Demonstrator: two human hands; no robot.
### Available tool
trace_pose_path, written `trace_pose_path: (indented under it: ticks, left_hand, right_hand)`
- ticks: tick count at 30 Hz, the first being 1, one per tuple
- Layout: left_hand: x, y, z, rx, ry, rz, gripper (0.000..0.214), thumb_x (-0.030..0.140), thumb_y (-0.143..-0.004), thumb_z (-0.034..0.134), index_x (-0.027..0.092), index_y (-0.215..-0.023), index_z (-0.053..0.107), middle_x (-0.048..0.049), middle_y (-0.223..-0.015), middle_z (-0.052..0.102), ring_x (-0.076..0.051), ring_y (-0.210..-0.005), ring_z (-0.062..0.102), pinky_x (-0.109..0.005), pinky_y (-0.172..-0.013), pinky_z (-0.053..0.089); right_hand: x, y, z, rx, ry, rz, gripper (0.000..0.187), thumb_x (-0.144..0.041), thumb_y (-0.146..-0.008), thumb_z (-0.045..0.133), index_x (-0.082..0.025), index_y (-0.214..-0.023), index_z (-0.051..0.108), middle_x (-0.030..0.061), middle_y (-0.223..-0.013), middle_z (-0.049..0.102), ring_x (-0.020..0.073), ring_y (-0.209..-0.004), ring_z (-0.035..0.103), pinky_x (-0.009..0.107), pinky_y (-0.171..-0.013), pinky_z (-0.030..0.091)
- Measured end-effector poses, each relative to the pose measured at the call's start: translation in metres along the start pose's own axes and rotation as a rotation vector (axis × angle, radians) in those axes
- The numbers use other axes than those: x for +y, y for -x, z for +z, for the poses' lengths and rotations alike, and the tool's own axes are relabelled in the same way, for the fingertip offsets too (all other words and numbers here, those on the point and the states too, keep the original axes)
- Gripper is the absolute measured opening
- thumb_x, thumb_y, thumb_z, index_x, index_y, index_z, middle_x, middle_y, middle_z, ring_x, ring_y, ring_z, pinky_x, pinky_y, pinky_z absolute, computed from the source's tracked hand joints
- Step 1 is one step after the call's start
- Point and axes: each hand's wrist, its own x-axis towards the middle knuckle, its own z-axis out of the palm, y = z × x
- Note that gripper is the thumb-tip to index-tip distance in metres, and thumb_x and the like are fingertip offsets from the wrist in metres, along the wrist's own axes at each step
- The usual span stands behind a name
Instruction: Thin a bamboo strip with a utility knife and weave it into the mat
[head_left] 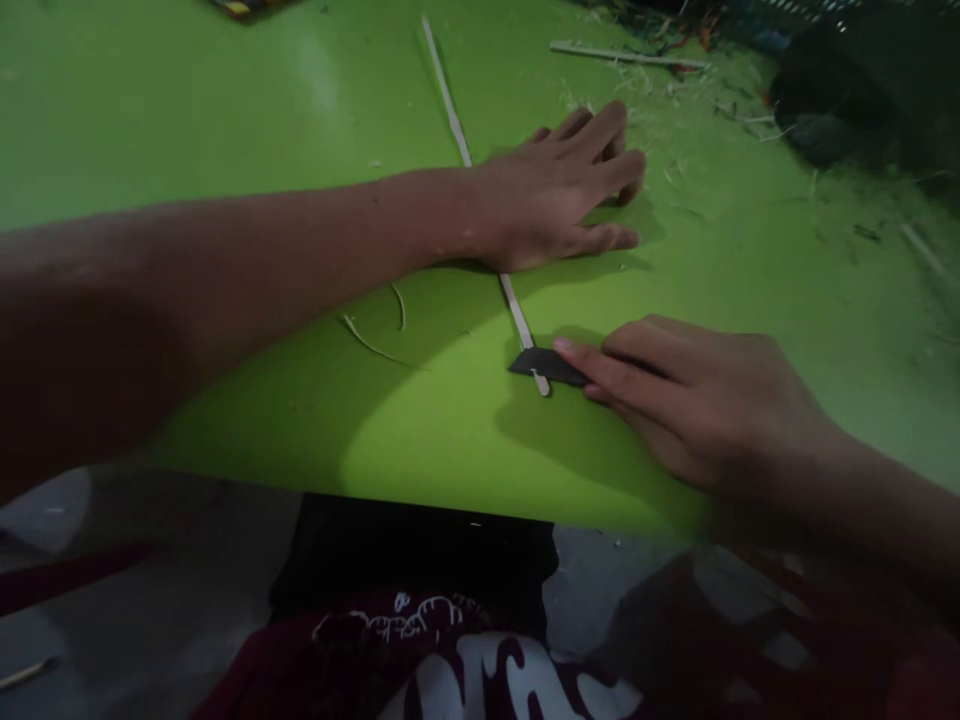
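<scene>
A thin pale wooden stick [516,308] lies slantwise on the green table [285,420], its middle hidden beneath my left hand and wrist. My left hand [559,190] rests over the stick with its fingers spread, some bent at the tips. Lower right, my right hand [690,390] grips a dark knife blade [551,364], index finger stretched along its back. The blade lies across the stick close to its near end, and a small sliver of wood shows at the cut. Any handle is hidden in the right hand.
Two curled shavings [375,345] lie left of the stick. Another pale stick [630,55] lies at the far side among scattered shavings and scraps. A dark round object [832,110] stands at the far right. The table's front edge [420,508] runs just before my body.
</scene>
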Motion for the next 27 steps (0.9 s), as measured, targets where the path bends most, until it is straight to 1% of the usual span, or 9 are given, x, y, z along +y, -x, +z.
trace_pose_path:
  ticks: [2, 7, 11, 16, 18, 20, 22, 24, 27]
  left_hand:
    - [0.000, 0.000, 0.000, 0.006, 0.004, -0.006, 0.069, 0.066, -0.101, 0.031, 0.014, -0.143, 0.051, -0.0195, -0.160, 0.033, -0.041, -0.147, 0.035, -0.062, -0.125, 0.031]
    - [-0.003, -0.003, 0.002, 0.000, -0.012, -0.026, 0.075, 0.074, -0.095, 0.027, 0.023, -0.146, 0.050, -0.0143, -0.161, 0.035, -0.038, -0.142, 0.038, -0.058, -0.126, 0.034]
    - [-0.003, -0.003, 0.003, 0.026, -0.017, -0.005, 0.074, 0.070, -0.096, 0.031, 0.018, -0.144, 0.053, -0.0150, -0.157, 0.039, -0.040, -0.144, 0.039, -0.062, -0.123, 0.035]
    - [-0.002, -0.001, 0.001, 0.032, 0.010, 0.005, 0.074, 0.069, -0.096, 0.034, 0.015, -0.142, 0.055, -0.0191, -0.160, 0.038, -0.045, -0.144, 0.039, -0.065, -0.122, 0.036]
    - [-0.002, -0.001, 0.002, 0.043, -0.010, 0.000, 0.073, 0.071, -0.097, 0.033, 0.017, -0.142, 0.055, -0.0189, -0.156, 0.041, -0.043, -0.142, 0.041, -0.063, -0.121, 0.037]
    - [-0.003, -0.002, 0.002, 0.040, -0.030, -0.001, 0.069, 0.068, -0.098, 0.036, 0.016, -0.141, 0.054, -0.0174, -0.149, 0.043, -0.040, -0.142, 0.043, -0.061, -0.120, 0.038]
    - [-0.003, -0.002, 0.003, 0.034, -0.037, -0.008, 0.066, 0.067, -0.099, 0.037, 0.019, -0.141, 0.054, -0.0159, -0.148, 0.044, -0.038, -0.140, 0.045, -0.059, -0.118, 0.039]
    - [-0.002, -0.001, 0.002, 0.031, -0.031, -0.005, 0.065, 0.066, -0.099, 0.038, 0.018, -0.141, 0.054, -0.0168, -0.148, 0.044, -0.037, -0.138, 0.045, -0.058, -0.118, 0.039]
    - [0.001, 0.000, 0.001, 0.049, -0.023, -0.001, 0.066, 0.065, -0.101, 0.039, 0.015, -0.141, 0.054, -0.0191, -0.146, 0.045, -0.036, -0.136, 0.045, -0.055, -0.119, 0.038]
  right_hand:
    - [0.000, 0.001, 0.000, 0.004, -0.007, -0.002, 0.040, -0.021, -0.107, 0.045, -0.021, -0.143, 0.062, 0.0043, -0.090, 0.071, 0.0165, -0.066, 0.055, 0.031, -0.048, 0.030]
    - [0.002, 0.005, -0.003, -0.012, -0.019, -0.018, 0.041, -0.023, -0.109, 0.041, -0.016, -0.145, 0.059, 0.0078, -0.095, 0.071, 0.0178, -0.069, 0.056, 0.032, -0.051, 0.032]
    - [0.001, 0.007, -0.004, -0.052, -0.011, -0.021, 0.042, -0.021, -0.109, 0.039, -0.015, -0.146, 0.057, 0.0096, -0.098, 0.071, 0.0194, -0.074, 0.059, 0.032, -0.052, 0.033]
    - [-0.005, 0.009, -0.004, -0.057, 0.011, 0.024, 0.042, -0.024, -0.110, 0.037, -0.015, -0.145, 0.058, 0.0099, -0.097, 0.071, 0.0189, -0.072, 0.058, 0.033, -0.052, 0.029]
    - [-0.009, 0.011, -0.004, -0.074, 0.023, 0.061, 0.043, -0.024, -0.110, 0.036, -0.017, -0.147, 0.057, 0.0099, -0.098, 0.071, 0.0188, -0.071, 0.056, 0.032, -0.052, 0.028]
    - [-0.011, 0.012, -0.003, -0.095, 0.048, 0.084, 0.044, -0.023, -0.108, 0.035, -0.017, -0.147, 0.056, 0.0102, -0.098, 0.070, 0.0187, -0.069, 0.054, 0.032, -0.052, 0.027]
    - [-0.013, 0.013, -0.002, -0.111, 0.084, 0.095, 0.045, -0.020, -0.107, 0.036, -0.017, -0.147, 0.056, 0.0103, -0.097, 0.069, 0.0184, -0.067, 0.052, 0.032, -0.052, 0.027]
    - [-0.014, 0.013, -0.001, -0.125, 0.121, 0.110, 0.046, -0.017, -0.105, 0.037, -0.017, -0.147, 0.056, 0.0103, -0.098, 0.069, 0.0179, -0.066, 0.051, 0.031, -0.052, 0.026]
    - [-0.016, 0.016, -0.001, -0.097, 0.151, 0.120, 0.050, -0.011, -0.101, 0.038, -0.016, -0.147, 0.055, 0.0103, -0.096, 0.068, 0.0166, -0.065, 0.049, 0.031, -0.052, 0.024]
